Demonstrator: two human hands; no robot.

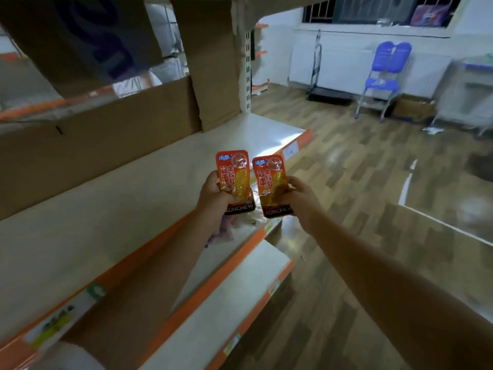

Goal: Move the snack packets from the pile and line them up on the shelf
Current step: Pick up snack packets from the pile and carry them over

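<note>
- The shelf [112, 222], pale with an orange front edge, runs from near left to far right; its bare surface lies to the left of and beyond both hands, so I judge the coming placement goes forward and left.
- The pile [234, 225] of remaining wrappers sits blurred on the lower shelf, just beneath the hands.
- The left hand [216, 194] is nearer the shelf; its grip grasps the left snack packet [234, 177] by its lower part.
- The right hand [300, 197] pinches the right snack packet [270, 182] at its lower right edge.
- Both packets are held upright in the air, long axes vertical, side by side, just apart: orange-red, glossy, with a dark bottom band reading "KONCHEW".
</note>
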